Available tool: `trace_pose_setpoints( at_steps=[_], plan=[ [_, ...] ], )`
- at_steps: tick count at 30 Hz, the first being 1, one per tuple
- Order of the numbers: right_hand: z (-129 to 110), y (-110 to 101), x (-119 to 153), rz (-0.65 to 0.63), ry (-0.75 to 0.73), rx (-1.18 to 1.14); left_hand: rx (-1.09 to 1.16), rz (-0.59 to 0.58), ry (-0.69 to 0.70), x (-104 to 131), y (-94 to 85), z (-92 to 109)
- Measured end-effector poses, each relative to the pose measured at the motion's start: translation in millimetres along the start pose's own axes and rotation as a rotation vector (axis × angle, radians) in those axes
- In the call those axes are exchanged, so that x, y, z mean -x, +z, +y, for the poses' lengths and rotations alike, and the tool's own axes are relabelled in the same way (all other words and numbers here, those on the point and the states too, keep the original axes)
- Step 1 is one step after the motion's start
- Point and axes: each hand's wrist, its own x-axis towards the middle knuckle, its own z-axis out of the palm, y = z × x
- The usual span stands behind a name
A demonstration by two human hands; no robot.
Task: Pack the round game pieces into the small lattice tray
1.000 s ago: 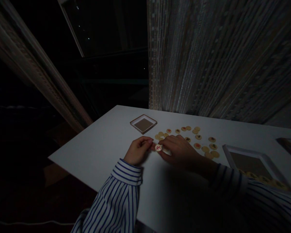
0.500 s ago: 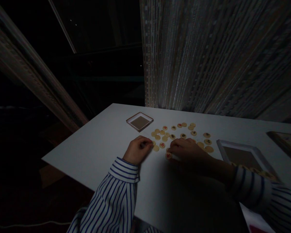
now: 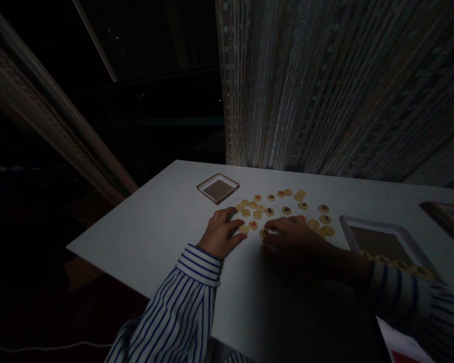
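Round wooden Chinese chess pieces, some with red or dark characters and some blank side up, lie scattered on the white table. My left hand is at the left edge of the group, fingers apart, with thumb and forefinger around a blank-side-up piece. A red-marked piece lies just beyond it. My right hand is low over the near side of the group, its fingers closed at a dark-marked piece. Its palm and lower fingers are in deep shadow.
A shallow open box lid sits at the far left of the pieces. At right, a second tray holds a row of pieces, partly behind my right sleeve. A brown-edged box lies farther right. String curtains hang behind the table.
My left hand has gone from a pinch to spread fingers. The red-marked piece at my right fingertips is out of sight; a dark-marked piece shows there now.
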Motion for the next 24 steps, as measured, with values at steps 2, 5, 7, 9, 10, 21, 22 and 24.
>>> trace_pose_setpoints(
  at_steps=[2, 5, 7, 9, 10, 21, 22, 24],
  plan=[
    [0.5, -0.2, 0.0, 0.014, -0.009, 0.005, -0.015, -0.008, 0.007, -0.3, -0.3, 0.9],
    [-0.4, -2.3, -0.4, 0.028, -0.016, 0.01, -0.037, -0.025, 0.03, -0.8, -1.4, 2.1],
    [-1.2, -3.6, -0.7, 0.034, -0.023, 0.01, -0.052, -0.034, 0.048, -1.2, -2.3, 2.8],
    [-1.4, -3.9, -0.9, 0.039, -0.03, 0.009, -0.062, -0.046, 0.06, -1.4, -2.8, 3.2],
    [-1.3, -3.6, -1.1, 0.041, -0.031, 0.009, -0.063, -0.051, 0.063, -1.4, -2.9, 3.4],
    [0.8, -7.1, -0.5, 0.03, -0.029, -0.002, 0.23, 0.072, 0.001, -1.4, -0.8, 0.8],
    [1.1, -7.6, -0.3, 0.03, -0.025, -0.003, 0.272, 0.099, -0.012, -1.8, -1.3, 1.3],
    [1.8, -7.9, 0.1, 0.038, -0.024, -0.008, 0.357, 0.149, -0.034, -2.8, -2.6, 2.8]
  ],
)
